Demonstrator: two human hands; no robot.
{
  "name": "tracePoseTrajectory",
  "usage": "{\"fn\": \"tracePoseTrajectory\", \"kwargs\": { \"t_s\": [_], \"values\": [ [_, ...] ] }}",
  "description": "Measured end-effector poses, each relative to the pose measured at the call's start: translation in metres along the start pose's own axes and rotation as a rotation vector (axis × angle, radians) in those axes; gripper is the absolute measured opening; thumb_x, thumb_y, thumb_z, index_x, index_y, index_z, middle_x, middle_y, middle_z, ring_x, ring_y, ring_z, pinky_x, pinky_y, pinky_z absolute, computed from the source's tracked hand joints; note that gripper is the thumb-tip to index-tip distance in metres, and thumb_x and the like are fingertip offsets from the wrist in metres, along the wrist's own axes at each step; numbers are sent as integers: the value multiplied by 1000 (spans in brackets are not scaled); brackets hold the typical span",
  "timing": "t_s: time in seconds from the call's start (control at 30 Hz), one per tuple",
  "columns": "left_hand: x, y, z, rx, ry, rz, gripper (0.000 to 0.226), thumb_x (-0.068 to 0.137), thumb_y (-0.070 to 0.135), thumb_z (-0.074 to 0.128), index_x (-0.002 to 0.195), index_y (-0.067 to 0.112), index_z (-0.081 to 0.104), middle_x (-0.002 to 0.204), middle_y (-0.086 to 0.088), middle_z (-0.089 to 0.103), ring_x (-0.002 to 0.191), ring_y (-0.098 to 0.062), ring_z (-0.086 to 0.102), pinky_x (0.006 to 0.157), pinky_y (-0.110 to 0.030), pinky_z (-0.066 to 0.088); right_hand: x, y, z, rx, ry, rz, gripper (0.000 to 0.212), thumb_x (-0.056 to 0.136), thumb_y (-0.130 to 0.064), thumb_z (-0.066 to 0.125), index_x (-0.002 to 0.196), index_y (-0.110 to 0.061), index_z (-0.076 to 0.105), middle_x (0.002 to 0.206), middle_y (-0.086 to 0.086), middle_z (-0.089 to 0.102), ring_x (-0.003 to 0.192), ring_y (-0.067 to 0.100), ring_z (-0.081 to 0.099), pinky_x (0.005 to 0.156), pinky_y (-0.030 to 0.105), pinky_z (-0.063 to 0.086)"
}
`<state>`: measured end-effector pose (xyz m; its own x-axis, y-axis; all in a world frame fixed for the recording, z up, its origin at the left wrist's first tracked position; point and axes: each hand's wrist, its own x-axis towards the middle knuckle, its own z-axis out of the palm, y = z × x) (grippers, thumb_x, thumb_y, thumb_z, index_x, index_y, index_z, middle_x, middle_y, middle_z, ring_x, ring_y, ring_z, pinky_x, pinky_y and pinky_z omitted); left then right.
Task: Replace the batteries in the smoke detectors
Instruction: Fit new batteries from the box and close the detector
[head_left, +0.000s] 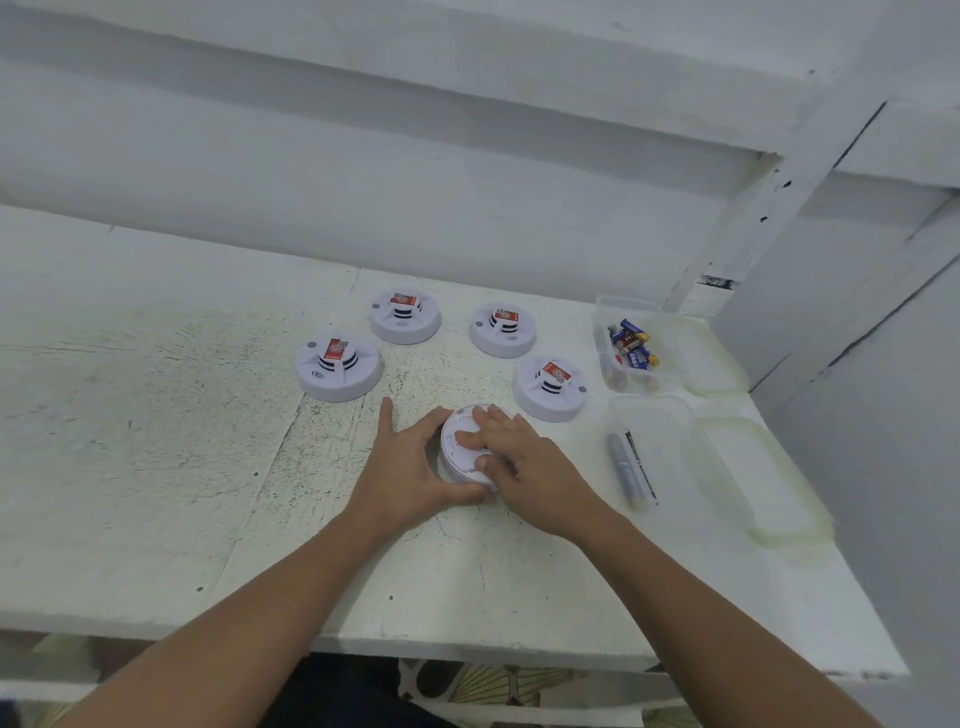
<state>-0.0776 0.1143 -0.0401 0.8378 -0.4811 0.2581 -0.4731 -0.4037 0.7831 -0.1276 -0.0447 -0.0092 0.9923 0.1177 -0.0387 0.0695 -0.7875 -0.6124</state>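
Gripping the upturned smoke detector (462, 449) near the front middle of the white worktop (156, 415), flat back facing up. Wrapping the left hand (410, 467) round its left rim, thumb running along the near edge, one finger lying straight on the worktop and pointing away. Draping the right hand (524, 462) over the top, fingers bending over the far right rim, thumb pressing on the flat face.

Standing beyond the hands in a loose arc, apart from one another, four more smoke detectors, each with its raised sensor up and a red label on top: far-left detector (338, 366), back-left detector (405, 315), back-right detector (503, 328), near-right detector (550, 387), the last just beside the gripped one.

Sitting to the right, a clear battery tub (602, 306) holding a jumble of blue-and-gold batteries (631, 345). Lying nearer, a second clear tub (685, 447), with two long grey-and-dark cylinders (631, 467) at its left wall, too blurred for naming or for telling inside from beside.
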Motion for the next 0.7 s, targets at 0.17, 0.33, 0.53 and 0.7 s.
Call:
{"fn": "tracePoseTrajectory", "kwargs": {
  "t_s": [0.17, 0.33, 0.53, 0.7],
  "values": [
    [-1, -2, 2, 2, 9, -9, 66, 53, 62, 81, 109, 41, 52, 87, 26, 66, 96, 7, 59, 115, -28, -14, 1, -4, 0, 2, 1, 43, 38, 97, -13, 46, 133, -22, 54, 155, -3, 29, 145, 8, 15, 115, 21, 9],
    [1, -11, 2, -15, 6, -128, 83, 40, 71, 81, 113, 48, 50, 93, 36, 63, 132, -8, 40, 118, -36, -9, -3, 2, -1, 355, 197, 121, 46, 84, -6, 60, 125, -28, 57, 130, -12, 57, 125, 3, 48, 101, 19, 38],
    [1, -11, 1, -31, 1, -195, 90, 38, 64, 85, 120, 46, 50, 106, 35, 58, 146, -15, 3, 114, -34, -3, -12, 12, 11, 758, 437, 253, 53, 78, 19, 44, 119, -11, 58, 121, 0, 63, 115, 9, 58, 89, 18, 51],
    [0, -15, 2, -54, 5, -199, 92, 40, 67, 84, 123, 42, 52, 115, 28, 63, 147, -13, 2, 112, -30, 1, -17, 20, 16, 815, 362, 192, 65, 74, 26, 44, 121, -17, 56, 135, 1, 54, 126, 10, 50, 88, 10, 46]
  ]
}}
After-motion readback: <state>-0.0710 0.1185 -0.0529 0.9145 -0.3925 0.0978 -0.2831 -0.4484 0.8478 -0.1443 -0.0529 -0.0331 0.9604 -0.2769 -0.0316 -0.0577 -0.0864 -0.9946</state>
